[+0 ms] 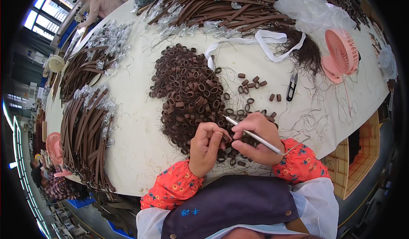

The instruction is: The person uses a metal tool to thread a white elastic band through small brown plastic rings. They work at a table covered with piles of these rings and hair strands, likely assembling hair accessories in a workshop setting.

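My left hand (203, 150) is closed, its thumb and forefinger pinching a small brown loop (225, 138). My right hand (263, 131) grips a slim silver pen-shaped tool (268, 144), whose thin tip points up and left above the table. The fingertips of both hands nearly meet at the loop. Just beyond them rises a big heap of brown loops (187, 83), many with loose threads. Several scattered loops (250, 84) lie to its right, and more sit around and under my hands. Black thread snips (292, 87) rest farther right.
Brown straps with clear plastic wrapping lie in bundles (85, 132) at the left and a pile (230, 5) at the back. A white ribbon (272, 37), a pink fan (342, 54) and a wooden box (355, 158) are toward the right. Another person (102, 2) works at far left.
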Demonstrator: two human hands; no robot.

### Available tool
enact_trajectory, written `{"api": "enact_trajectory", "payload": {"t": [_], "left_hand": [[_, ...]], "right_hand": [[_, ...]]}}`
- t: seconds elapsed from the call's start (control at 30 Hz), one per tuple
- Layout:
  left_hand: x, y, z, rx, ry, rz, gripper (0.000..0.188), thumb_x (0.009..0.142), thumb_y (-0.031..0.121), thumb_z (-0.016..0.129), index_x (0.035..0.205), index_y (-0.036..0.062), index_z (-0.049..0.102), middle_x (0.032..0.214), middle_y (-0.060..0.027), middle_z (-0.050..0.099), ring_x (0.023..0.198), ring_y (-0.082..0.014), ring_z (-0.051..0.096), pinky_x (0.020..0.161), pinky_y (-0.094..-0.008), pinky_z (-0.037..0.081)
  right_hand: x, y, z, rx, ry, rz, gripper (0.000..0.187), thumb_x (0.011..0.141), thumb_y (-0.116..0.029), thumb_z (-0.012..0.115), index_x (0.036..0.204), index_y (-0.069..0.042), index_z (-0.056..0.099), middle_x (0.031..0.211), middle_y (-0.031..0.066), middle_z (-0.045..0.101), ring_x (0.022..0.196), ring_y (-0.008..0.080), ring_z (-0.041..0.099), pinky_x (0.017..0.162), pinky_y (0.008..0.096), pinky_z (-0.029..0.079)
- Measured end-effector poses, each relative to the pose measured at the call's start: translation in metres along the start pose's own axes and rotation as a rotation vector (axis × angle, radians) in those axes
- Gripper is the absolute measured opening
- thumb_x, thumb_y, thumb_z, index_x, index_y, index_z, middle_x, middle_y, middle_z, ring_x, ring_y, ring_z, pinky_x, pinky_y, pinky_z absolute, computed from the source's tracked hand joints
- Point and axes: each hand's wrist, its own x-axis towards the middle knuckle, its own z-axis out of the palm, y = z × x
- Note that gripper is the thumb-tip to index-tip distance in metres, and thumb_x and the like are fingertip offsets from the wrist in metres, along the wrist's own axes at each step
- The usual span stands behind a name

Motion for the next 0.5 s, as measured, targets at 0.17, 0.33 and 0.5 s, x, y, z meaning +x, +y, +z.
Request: {"api": "enact_trajectory", "payload": {"t": [0.17, 0.33, 0.5], "left_hand": [[-0.003, -0.004, 0.000, 0.058, -0.009, 0.005, 0.014, 0.102, 0.010, 0.046, 0.111, 0.0000, 0.046, 0.096, -0.0116, 0.067, 0.077, -0.0097, 0.062, 0.066, -0.0226, 0.050], [0.001, 0.007, 0.011, -0.221, 0.025, -0.083, 0.018, 0.101, 0.008, 0.048, 0.116, -0.0016, 0.048, 0.093, -0.0115, 0.067, 0.076, -0.0118, 0.064, 0.066, -0.0235, 0.052], [-0.001, 0.004, 0.006, -0.258, -0.092, -0.216, 0.020, 0.099, 0.007, 0.052, 0.117, -0.0018, 0.051, 0.088, -0.0079, 0.066, 0.072, -0.0089, 0.061, 0.064, -0.0219, 0.051]], "right_hand": [[-0.003, 0.004, 0.013, -0.218, 0.054, -0.113, 0.038, 0.072, -0.005, 0.074, 0.107, -0.008, 0.060, 0.087, 0.0074, 0.063, 0.076, 0.0262, 0.061, 0.071, 0.0368, 0.048], [-0.006, 0.002, 0.011, -0.111, 0.131, 0.071, 0.037, 0.074, 0.000, 0.070, 0.109, -0.007, 0.060, 0.088, 0.0091, 0.062, 0.074, 0.0232, 0.062, 0.065, 0.0326, 0.051], [-0.011, -0.005, 0.014, 0.279, 0.143, 0.409, 0.036, 0.082, -0.004, 0.068, 0.116, -0.004, 0.056, 0.090, 0.0051, 0.062, 0.079, 0.0106, 0.062, 0.070, 0.0253, 0.051]]}}
